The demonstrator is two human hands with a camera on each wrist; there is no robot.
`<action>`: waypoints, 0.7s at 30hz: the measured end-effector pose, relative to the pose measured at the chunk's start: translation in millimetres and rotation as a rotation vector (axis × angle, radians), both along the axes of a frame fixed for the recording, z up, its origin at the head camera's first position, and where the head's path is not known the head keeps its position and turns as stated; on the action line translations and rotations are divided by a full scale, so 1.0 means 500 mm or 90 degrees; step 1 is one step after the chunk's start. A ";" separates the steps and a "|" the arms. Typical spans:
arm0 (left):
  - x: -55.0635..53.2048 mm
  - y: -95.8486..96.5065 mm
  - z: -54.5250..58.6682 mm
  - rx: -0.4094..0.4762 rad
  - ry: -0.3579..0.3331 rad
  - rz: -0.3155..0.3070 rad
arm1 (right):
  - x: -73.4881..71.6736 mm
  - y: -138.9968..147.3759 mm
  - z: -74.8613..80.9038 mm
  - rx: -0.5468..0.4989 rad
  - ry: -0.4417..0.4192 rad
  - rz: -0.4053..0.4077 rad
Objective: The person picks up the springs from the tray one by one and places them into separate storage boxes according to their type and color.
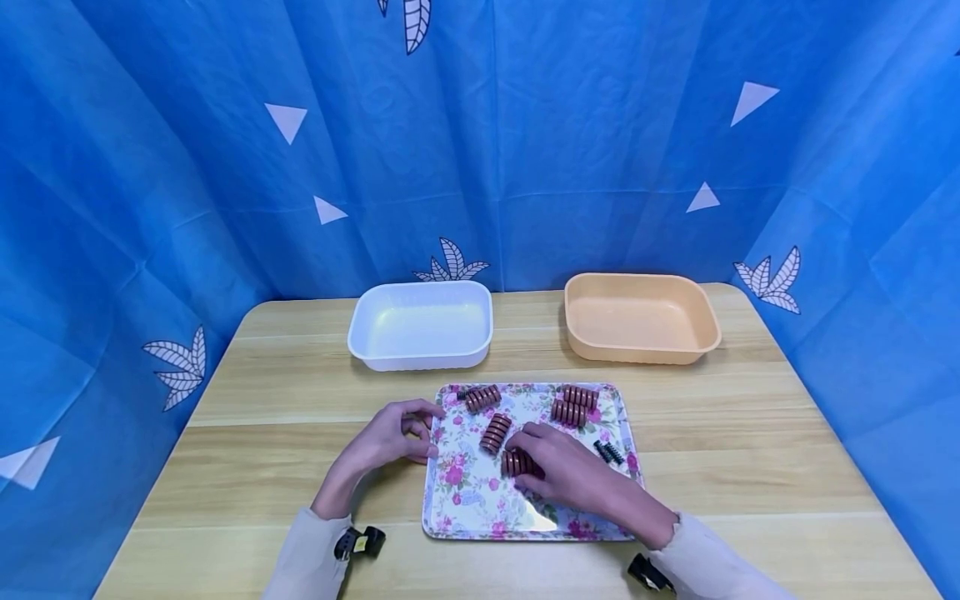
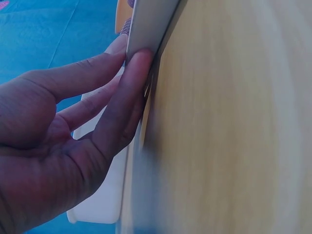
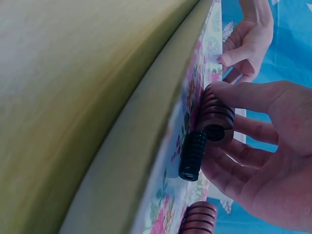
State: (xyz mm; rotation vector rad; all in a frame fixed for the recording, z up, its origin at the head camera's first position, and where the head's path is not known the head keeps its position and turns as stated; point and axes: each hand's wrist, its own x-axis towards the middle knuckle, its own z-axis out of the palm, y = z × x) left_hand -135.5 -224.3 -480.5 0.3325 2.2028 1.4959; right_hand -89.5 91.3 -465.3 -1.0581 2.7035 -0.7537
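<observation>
My right hand [image 1: 558, 467] grips a brown coil spring [image 1: 517, 463] low over the floral tray [image 1: 468, 508], with thumb and fingers around its sides. In the right wrist view that spring shows its open end, and a small dark spring [image 3: 192, 156] lies on the tray in front of it. At the tray's left edge, my left hand [image 1: 397, 433] pinches the rim between thumb and fingers, as the left wrist view shows. Another brown spring [image 1: 495, 434] lies between the hands. Farther back are a brown spring [image 1: 482, 398] beside a small dark one, and two brown springs [image 1: 569, 413] together.
Two small dark springs [image 1: 608, 452] lie at the tray's right side. Behind the tray stand a white bin [image 1: 420, 362] on the left and an orange bin [image 1: 637, 354] on the right, both on the wooden table [image 1: 750, 467]. A blue curtain [image 1: 555, 167] surrounds the back and sides.
</observation>
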 end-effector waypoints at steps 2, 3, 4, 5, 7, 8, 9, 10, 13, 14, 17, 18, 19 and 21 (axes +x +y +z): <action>0.001 0.001 0.001 0.000 -0.003 0.001 | 0.000 0.000 0.000 0.001 0.004 0.002; 0.001 0.001 0.001 0.000 -0.005 0.003 | -0.001 0.000 -0.001 0.000 0.005 0.003; 0.001 0.002 0.002 -0.001 -0.007 0.005 | -0.001 0.000 -0.001 0.000 0.006 0.004; 0.001 0.002 0.002 -0.002 -0.007 0.008 | -0.001 0.000 -0.001 -0.001 0.007 0.005; 0.002 0.003 0.003 -0.002 -0.009 0.012 | -0.001 0.000 -0.001 -0.003 0.007 0.008; 0.002 0.004 0.003 -0.002 -0.009 0.013 | -0.001 0.000 -0.001 -0.003 0.006 0.010; 0.003 0.004 0.003 0.000 -0.009 0.015 | -0.001 0.000 -0.001 -0.004 0.004 0.011; 0.003 0.004 0.002 0.002 -0.011 0.015 | -0.001 0.000 -0.001 -0.004 0.003 0.012; 0.004 0.004 0.002 0.011 -0.019 0.019 | -0.002 -0.001 -0.001 -0.004 0.004 0.015; 0.004 0.004 0.002 0.012 -0.021 0.021 | -0.002 -0.002 -0.001 -0.004 0.005 0.016; 0.004 0.005 0.002 0.013 -0.027 0.026 | -0.002 -0.002 -0.002 -0.007 0.007 0.018; 0.004 0.005 0.002 0.013 -0.028 0.027 | -0.002 -0.002 -0.002 -0.009 0.006 0.018; 0.004 0.006 0.002 0.012 -0.029 0.027 | -0.002 -0.002 -0.002 -0.011 0.005 0.018; 0.004 0.006 0.002 0.013 -0.032 0.027 | -0.001 -0.001 -0.001 -0.014 0.003 0.020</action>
